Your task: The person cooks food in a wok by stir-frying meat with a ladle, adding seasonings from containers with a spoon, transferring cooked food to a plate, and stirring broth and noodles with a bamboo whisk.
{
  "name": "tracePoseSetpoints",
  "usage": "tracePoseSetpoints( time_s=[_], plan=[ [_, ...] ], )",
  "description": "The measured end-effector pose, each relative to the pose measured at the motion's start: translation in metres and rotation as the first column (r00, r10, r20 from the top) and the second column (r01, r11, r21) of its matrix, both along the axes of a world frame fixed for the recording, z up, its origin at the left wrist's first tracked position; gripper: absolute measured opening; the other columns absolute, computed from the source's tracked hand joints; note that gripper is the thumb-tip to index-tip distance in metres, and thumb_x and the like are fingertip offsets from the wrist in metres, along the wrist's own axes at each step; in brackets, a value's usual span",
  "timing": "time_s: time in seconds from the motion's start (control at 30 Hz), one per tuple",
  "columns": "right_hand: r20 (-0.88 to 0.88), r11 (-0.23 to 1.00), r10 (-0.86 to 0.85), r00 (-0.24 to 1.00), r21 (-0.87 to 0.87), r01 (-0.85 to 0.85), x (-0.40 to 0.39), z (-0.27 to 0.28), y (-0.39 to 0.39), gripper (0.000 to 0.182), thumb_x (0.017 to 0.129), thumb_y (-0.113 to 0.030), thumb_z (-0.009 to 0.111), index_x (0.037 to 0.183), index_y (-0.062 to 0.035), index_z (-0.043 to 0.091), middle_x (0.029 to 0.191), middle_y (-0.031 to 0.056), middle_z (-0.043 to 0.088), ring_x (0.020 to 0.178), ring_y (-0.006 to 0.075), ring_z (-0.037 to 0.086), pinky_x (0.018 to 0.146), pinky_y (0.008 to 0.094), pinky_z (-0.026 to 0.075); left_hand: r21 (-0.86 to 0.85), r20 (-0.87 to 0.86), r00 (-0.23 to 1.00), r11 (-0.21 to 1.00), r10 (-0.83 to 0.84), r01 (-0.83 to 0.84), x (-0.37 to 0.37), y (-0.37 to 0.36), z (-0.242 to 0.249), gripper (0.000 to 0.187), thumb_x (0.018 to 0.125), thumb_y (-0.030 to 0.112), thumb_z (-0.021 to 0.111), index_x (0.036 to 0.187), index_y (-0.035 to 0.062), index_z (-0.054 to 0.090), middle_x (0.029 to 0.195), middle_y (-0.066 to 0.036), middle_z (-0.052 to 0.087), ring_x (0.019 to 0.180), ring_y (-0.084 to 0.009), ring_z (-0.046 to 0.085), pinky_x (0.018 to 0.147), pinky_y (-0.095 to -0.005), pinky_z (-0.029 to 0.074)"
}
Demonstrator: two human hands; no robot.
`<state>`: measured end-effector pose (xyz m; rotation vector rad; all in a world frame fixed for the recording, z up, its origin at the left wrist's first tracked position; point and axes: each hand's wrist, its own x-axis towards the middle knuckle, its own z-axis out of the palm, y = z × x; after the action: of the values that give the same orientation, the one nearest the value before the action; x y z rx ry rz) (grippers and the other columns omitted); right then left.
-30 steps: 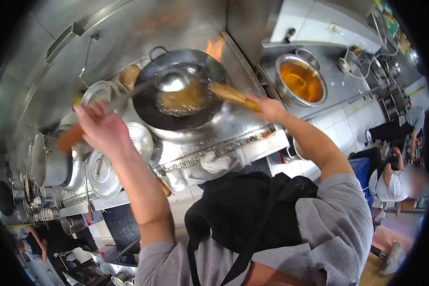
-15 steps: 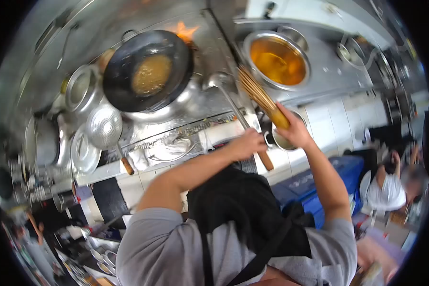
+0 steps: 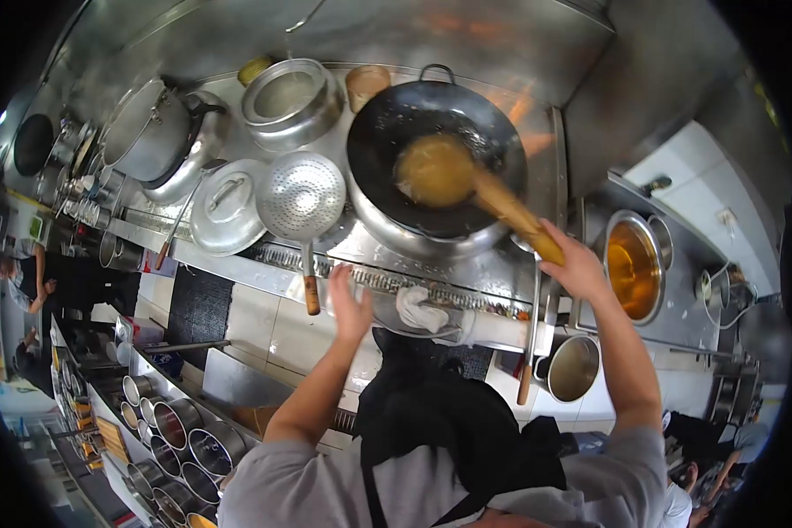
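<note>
My right hand [image 3: 576, 264] grips the thick end of a bamboo wok brush [image 3: 515, 211]. The brush slants down to the left, its far end in the brownish liquid [image 3: 438, 169] inside a black wok [image 3: 374, 132]. Fingers apart and holding nothing, my left hand [image 3: 350, 304] hovers near the stove's front edge. Just left of it is the wooden handle of a perforated skimmer [image 3: 302, 195]. A white cloth [image 3: 420, 310] lies to its right. Below my right hand, a long-handled tool [image 3: 530, 339] with a wooden grip hangs over the edge; its head is hidden.
A steel bowl of amber liquid [image 3: 632, 268] stands on the right counter, with a metal pot [image 3: 574, 368] below it. Left of the wok are a lid [image 3: 229, 207], a round metal container [image 3: 292, 106] and a large pot [image 3: 150, 136]. Several steel containers [image 3: 176, 422] fill the lower-left rack.
My right hand has brought the bamboo brush left into the wok. My left hand has let go of the long-handled tool and moved left, opening. The view has swung left.
</note>
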<state>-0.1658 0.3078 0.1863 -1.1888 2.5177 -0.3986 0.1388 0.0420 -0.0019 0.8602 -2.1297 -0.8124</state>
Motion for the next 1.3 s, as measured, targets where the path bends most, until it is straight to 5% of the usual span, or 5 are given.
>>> tracePoseSetpoints(
  time_s=[0.3,0.47,0.83,1.0,1.3],
  plan=[
    [0.325,0.885,-0.424,0.845,-0.051,0.464,-0.037,-0.109,-0.339,0.046,0.092,-0.044,0.053,0.132,-0.0221,0.057,0.125,0.0148,0.062,0.114,0.0344,0.059,0.096,0.0429,0.047,0.221,0.349,0.937,0.974,-0.029,-0.052,0.054,-0.044,-0.066,0.077,0.076,0.009,0.069,0.142,-0.0021,0.031,0.126,-0.029,0.048,0.115,-0.0458,0.048,0.099,-0.0486,0.041],
    [0.158,0.986,0.15,0.976,-0.103,-0.135,-0.018,-0.125,-0.237,0.052,0.089,-0.043,0.058,0.131,-0.0125,0.058,0.122,0.0156,0.064,0.111,0.0338,0.061,0.096,0.0381,0.048,0.331,0.473,0.874,0.942,-0.113,-0.057,0.063,-0.055,-0.053,0.072,0.074,0.013,0.073,0.138,0.007,0.041,0.121,-0.023,0.054,0.112,-0.0431,0.052,0.096,-0.0461,0.044],
    [-0.185,0.986,-0.139,0.973,0.06,0.153,-0.068,-0.149,-0.281,0.052,0.092,-0.043,0.054,0.142,-0.034,0.043,0.112,0.0205,0.065,0.104,0.0378,0.062,0.091,0.0486,0.048,0.855,-0.5,0.828,0.296,0.254,0.426,0.049,-0.087,0.057,0.045,0.092,0.024,0.062,0.129,0.0065,0.042,0.108,-0.01,0.059,0.095,-0.0208,0.062,0.078,-0.0375,0.054],
    [0.012,0.883,-0.435,0.9,-0.19,0.429,-0.079,-0.16,-0.313,0.052,0.093,-0.039,0.054,0.142,-0.026,0.046,0.11,0.0224,0.065,0.102,0.0396,0.062,0.09,0.0486,0.048,0.968,-0.251,0.916,0.111,0.313,0.227,0.008,-0.045,0.027,0.044,0.096,0.044,0.056,0.117,0.0054,0.052,0.094,-0.006,0.063,0.076,-0.0176,0.064,0.068,-0.0349,0.054],
    [0.139,0.965,0.214,0.967,0.127,-0.231,-0.112,-0.112,-0.182,0.05,0.087,-0.047,0.059,0.131,-0.0211,0.059,0.123,0.017,0.062,0.113,0.034,0.06,0.095,0.0406,0.048,0.957,-0.289,0.954,-0.007,0.082,0.29,-0.071,0.026,0.029,0.056,0.1,0.053,0.038,0.129,0.0052,0.046,0.108,-0.007,0.059,0.094,-0.0164,0.06,0.08,-0.0347,0.052]
  ],
)
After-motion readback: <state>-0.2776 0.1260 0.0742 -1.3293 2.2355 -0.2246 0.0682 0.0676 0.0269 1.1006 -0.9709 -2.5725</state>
